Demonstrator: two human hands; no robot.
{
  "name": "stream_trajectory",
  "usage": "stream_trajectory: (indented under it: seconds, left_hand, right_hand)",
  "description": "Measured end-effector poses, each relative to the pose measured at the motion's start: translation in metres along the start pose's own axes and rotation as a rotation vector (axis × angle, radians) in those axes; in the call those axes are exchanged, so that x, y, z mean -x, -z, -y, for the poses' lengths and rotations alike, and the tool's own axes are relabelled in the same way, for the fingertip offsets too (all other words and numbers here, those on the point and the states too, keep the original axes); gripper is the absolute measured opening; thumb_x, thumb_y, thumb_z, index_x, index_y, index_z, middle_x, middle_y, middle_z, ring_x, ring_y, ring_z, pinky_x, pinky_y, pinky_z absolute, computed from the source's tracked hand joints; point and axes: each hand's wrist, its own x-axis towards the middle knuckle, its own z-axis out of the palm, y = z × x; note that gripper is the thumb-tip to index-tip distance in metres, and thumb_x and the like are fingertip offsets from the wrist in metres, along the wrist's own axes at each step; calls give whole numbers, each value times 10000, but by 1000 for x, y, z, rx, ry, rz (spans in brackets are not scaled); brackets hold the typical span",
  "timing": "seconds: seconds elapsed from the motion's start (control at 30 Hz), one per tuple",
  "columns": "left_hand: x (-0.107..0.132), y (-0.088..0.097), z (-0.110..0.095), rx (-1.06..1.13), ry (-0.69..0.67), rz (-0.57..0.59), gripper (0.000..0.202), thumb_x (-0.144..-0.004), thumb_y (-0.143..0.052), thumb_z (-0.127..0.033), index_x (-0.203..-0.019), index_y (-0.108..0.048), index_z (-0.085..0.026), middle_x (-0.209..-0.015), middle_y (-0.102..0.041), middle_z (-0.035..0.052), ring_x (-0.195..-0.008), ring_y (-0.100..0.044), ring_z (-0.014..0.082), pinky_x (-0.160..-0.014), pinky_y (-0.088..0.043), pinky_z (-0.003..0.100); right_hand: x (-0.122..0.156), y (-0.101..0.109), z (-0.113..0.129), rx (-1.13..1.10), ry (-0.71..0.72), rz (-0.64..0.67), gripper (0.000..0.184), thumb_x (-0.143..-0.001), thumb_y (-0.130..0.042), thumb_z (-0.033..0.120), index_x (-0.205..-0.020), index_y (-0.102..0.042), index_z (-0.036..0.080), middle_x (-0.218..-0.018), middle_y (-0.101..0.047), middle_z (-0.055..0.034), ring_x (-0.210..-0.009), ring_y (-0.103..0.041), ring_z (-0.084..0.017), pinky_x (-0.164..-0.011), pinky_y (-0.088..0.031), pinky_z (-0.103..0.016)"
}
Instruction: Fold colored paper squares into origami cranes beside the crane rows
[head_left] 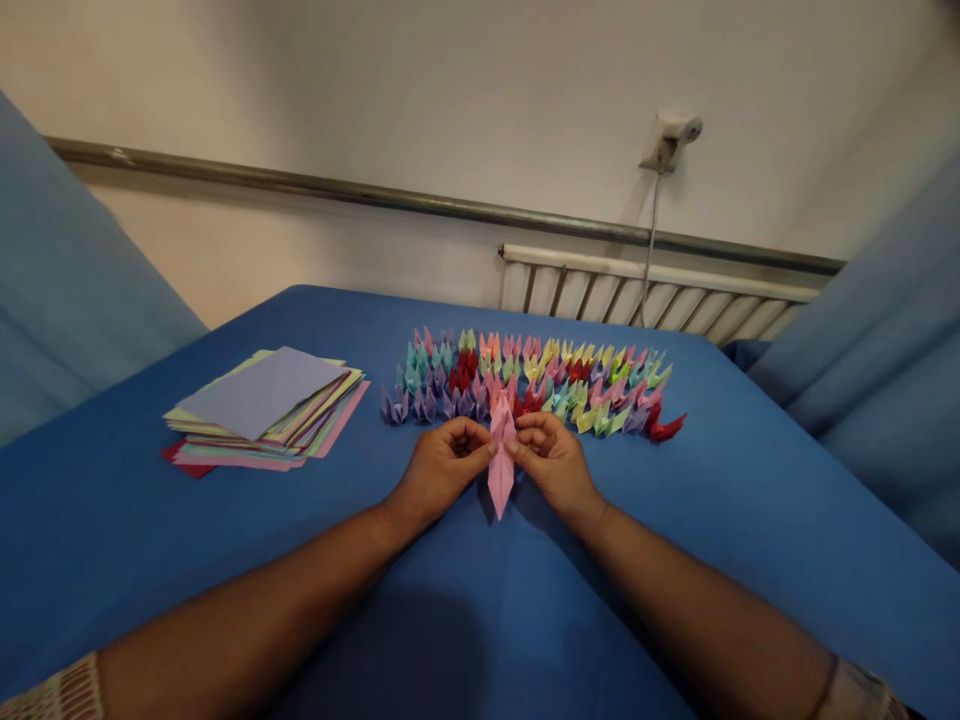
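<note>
A pink folded paper [501,485], long and narrow with a pointed lower end and a crease down its middle, is held just above the blue tablecloth. My left hand [448,462] pinches its left edge between thumb and fingers. On the opposite edge, my right hand [553,462] grips it the same way, the thumb lying on the front face. Right behind the hands stand rows of small folded paper cranes [577,395] in many colours. The pink paper's upper end overlaps the front cranes in view.
To the left lies an uneven stack of coloured paper sheets [262,395], a lilac one on top. The blue tablecloth [187,560] covers the table. Beyond it are a radiator [585,290], a metal rail [360,195] and a wall socket [664,145] with a plugged cable. Blue curtains [892,330] hang at both sides.
</note>
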Motion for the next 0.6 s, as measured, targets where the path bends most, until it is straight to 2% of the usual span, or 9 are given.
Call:
stream_trajectory:
  seconds: [0.07, 0.2, 0.37, 0.5, 0.6]
  left_hand:
    - [0, 0, 1, 43, 9, 3, 217, -660, -754, -278, -745, -596, -156, -691, -609, -33, -641, -568, 96, -640, -454, 220]
    - [1, 0, 0, 123, 100, 59, 353, -672, -765, -308, -952, -601, -167, -691, -615, -40, -626, -574, 104, -612, -448, 224]
    - [1, 1, -2, 69, 105, 124, 272, -709, -718, -398, -703, -608, -150, -664, -569, -23, -628, -513, 108, -609, -412, 236]
    - [2, 2, -4, 56, 113, 162, 279, -746, -677, -414, -694, -605, -150, -654, -560, -19, -620, -494, 113, -611, -401, 244]
    - [3, 1, -5, 59, 106, 177, 305, -772, -651, -442, -684, -603, -154, -648, -552, -19, -616, -492, 115, -602, -399, 242]
  right_hand:
    - [0, 0, 2, 3, -54, 30, 365, -624, -820, 406, -846, -610, 209, -628, -618, 41, -550, -541, -106, -559, -433, -249]
    - [2, 0, 6, 79, -57, 54, 317, -646, -795, 422, -667, -576, 193, -564, -537, 61, -509, -454, -81, -520, -374, -229]
    - [5, -1, 6, 147, -43, 100, 347, -674, -767, 447, -624, -531, 198, -530, -491, 72, -489, -412, -78, -495, -336, -221]
    - [6, 0, 8, 170, -62, 151, 358, -746, -700, 495, -623, -542, 198, -536, -518, 52, -504, -456, -97, -524, -371, -238]
    - [6, 3, 9, 204, -38, 130, 366, -779, -671, 497, -609, -558, 194, -520, -507, 50, -505, -449, -99, -526, -363, -239]
